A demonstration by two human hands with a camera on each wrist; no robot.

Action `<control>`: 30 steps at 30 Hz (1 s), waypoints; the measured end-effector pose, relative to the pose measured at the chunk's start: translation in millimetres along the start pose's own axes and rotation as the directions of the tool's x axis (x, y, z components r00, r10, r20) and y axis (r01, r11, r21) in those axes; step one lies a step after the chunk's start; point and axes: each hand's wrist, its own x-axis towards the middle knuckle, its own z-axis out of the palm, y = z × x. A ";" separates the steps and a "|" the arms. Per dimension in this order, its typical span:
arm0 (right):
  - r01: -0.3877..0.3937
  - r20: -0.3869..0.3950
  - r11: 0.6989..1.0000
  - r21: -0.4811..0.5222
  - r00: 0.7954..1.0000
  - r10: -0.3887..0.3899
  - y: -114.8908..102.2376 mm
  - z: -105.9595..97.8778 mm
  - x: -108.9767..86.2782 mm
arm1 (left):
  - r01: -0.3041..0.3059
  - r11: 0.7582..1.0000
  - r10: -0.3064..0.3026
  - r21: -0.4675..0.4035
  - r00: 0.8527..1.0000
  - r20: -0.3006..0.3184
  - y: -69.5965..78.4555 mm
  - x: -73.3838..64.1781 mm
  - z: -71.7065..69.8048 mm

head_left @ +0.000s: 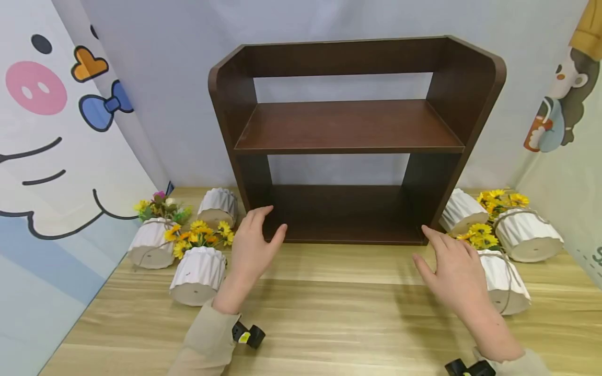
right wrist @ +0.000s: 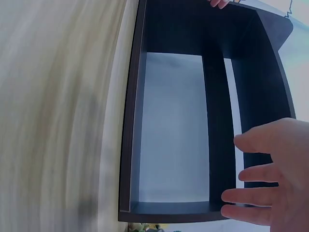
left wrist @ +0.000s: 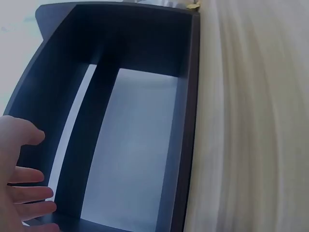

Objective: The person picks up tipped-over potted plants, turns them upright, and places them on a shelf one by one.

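Bookshelf point(head_left: 348, 125): standing upright at the table's point(head_left: 338, 297) back edge, roughly midway between left and right edges!
Left grip point(head_left: 249, 243): released, reaching in at the lower left front corner; can't tell whether touching.
Right grip point(head_left: 453, 269): released too, with fingertips right by the lower right front corner, grasping nothing.
Left pots point(head_left: 197, 274): lying near the table's left edge, bases frontward.
Right pots point(head_left: 498, 271): likewise towards the right edge, crowding the wrist.
Squaring up, probably: press both sides low and evenly, keeping clear of the flowers.
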 end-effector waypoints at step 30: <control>-0.269 0.139 0.957 -0.108 0.949 0.282 49.2 -15.6 -2.4 | 0.251 0.935 -0.318 -0.251 0.908 -0.273 -8.4 53.7 -0.3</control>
